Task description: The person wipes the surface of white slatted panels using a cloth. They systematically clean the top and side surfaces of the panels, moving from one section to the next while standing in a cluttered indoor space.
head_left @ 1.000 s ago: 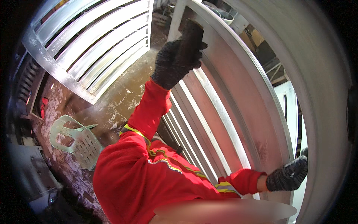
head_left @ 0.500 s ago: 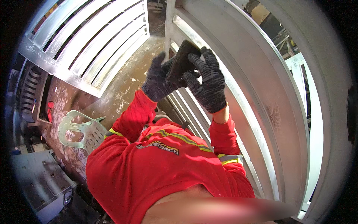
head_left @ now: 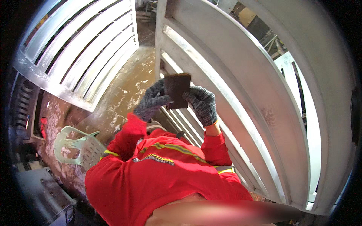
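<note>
In front of my chest I hold a dark brown, rectangular piece of sandpaper (head_left: 177, 90), its broad face turned up. It looks folded, with a lighter strip along the top edge. My left hand (head_left: 151, 101), in a grey-black knit glove, grips its left side with the thumb across the lower corner; the other fingers are partly behind it. My right hand (head_left: 203, 104), gloved alike, pinches the lower right edge. Close beyond my right hand stands a large slatted panel (head_left: 241, 71), whitish-grey with dull patches. Neither hand touches it.
Another white slatted panel (head_left: 71, 84) stands at the far left. A pale green plastic chair (head_left: 85, 150) is at my left on the stained floor (head_left: 124, 90). A grey flat-topped box (head_left: 41, 188) sits at the lower left, with a red object (head_left: 43, 128) farther up.
Both hands have come down and nearer my body with the sandpaper. It has turned from a slanted position to nearly upright in view, face showing. My view has shifted slightly.
</note>
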The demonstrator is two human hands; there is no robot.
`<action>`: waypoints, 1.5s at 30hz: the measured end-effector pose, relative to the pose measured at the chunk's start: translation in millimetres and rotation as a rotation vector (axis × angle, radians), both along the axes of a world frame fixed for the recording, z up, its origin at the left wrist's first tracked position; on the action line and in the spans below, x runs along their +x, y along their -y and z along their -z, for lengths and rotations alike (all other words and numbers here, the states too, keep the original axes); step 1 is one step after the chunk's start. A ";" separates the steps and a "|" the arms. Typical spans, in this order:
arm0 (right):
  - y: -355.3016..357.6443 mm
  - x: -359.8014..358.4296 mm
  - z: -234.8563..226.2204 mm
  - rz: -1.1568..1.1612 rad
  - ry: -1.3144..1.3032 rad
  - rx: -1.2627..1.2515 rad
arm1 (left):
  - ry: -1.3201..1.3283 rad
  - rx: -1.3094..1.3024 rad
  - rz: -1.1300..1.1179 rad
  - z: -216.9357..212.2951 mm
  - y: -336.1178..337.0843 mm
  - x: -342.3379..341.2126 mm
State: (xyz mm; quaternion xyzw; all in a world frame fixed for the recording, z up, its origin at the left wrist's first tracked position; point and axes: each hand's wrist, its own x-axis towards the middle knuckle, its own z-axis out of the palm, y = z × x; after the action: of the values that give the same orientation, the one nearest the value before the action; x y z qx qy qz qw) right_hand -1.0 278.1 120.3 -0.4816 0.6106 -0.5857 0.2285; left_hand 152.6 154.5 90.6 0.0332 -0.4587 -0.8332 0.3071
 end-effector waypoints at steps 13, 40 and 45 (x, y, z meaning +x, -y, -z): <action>-56.7 2.5 -91.1 0.662 -1.092 -0.216 | 0.223 -0.560 -0.513 -57.2 29.3 -31.1; -131.5 -60.6 -189.9 1.260 -1.717 0.008 | 0.274 -1.049 -1.694 -158.6 132.4 -158.1; -123.6 -58.0 -196.8 1.284 -1.751 0.036 | 0.330 -1.142 -1.711 -163.3 116.0 -163.6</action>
State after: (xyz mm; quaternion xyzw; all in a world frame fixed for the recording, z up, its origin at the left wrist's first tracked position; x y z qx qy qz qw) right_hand -59.0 401.8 317.1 -0.3196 0.7082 -0.0401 -0.6282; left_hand -11.0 38.5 253.9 0.3104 -0.6444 0.0187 0.6986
